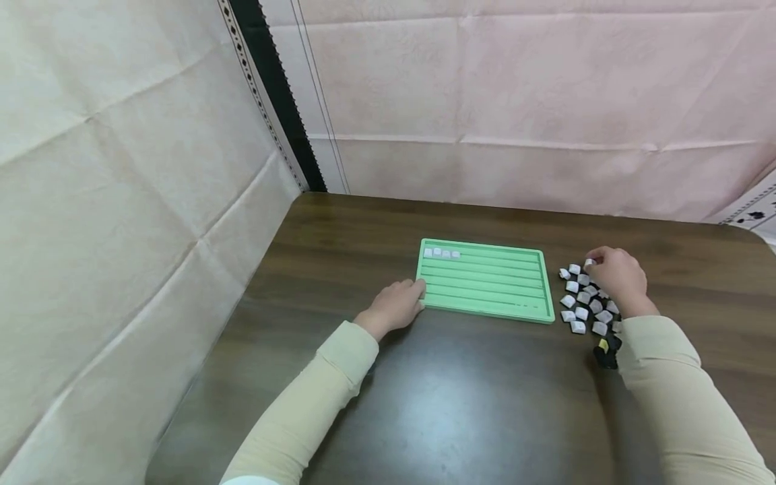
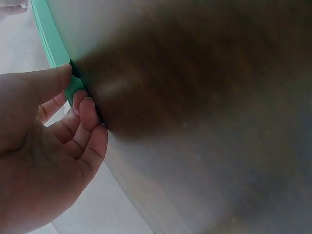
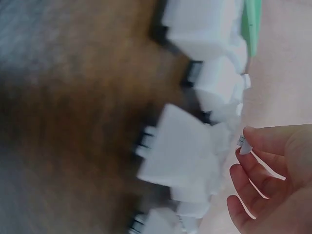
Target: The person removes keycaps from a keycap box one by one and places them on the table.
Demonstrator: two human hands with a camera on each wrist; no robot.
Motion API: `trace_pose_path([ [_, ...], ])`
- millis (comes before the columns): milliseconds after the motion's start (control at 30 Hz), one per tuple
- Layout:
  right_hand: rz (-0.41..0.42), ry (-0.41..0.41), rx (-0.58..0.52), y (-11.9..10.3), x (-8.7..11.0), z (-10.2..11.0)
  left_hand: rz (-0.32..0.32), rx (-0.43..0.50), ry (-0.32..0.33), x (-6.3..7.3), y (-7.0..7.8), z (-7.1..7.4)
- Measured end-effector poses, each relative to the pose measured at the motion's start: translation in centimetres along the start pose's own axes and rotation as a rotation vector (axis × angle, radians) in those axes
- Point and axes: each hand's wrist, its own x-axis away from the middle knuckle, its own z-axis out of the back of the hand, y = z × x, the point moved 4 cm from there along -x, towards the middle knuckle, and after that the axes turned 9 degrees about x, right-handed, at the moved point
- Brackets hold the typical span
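Observation:
A flat green tray (image 1: 485,279) with ridged rows lies on the brown table, with several small white blocks (image 1: 442,253) lined up at the left of its top row. My left hand (image 1: 395,306) grips the tray's lower left corner; the left wrist view shows thumb and fingers around the green edge (image 2: 51,39). To the right of the tray is a loose heap of white blocks (image 1: 578,327). Above the heap's far end, my right hand (image 1: 620,276) pinches one small white block (image 3: 244,145) with dark marks between thumb and index finger.
Black material (image 1: 606,356) with a yellow patch lies at the heap's near end, beside the right sleeve. Pale cloth walls (image 1: 545,101) stand behind and to the left of the table (image 1: 461,397). A dark strip (image 1: 285,94) runs down the wall corner.

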Motion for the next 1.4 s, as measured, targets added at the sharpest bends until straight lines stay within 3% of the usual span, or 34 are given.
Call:
trace_pose_path([
  [433,-0.072,-0.066,0.062,1.3,-0.2,-0.5,-0.020,-0.008,0.006,-0.4,0.7,-0.1],
  [700,-0.028,-0.050,0.015,0.8,-0.1,-0.2,-0.020,-0.012,0.006,-0.5,0.7,0.2],
  [967,0.026,0.036,-0.049,-1.7,-0.4,0.7,-0.015,0.017,0.006,0.0,0.5,0.5],
  [1400,0.099,0.034,-0.119,-6.5,-1.1,-0.1,-0.005,-0.003,0.015,0.1,0.0,0.0],
])
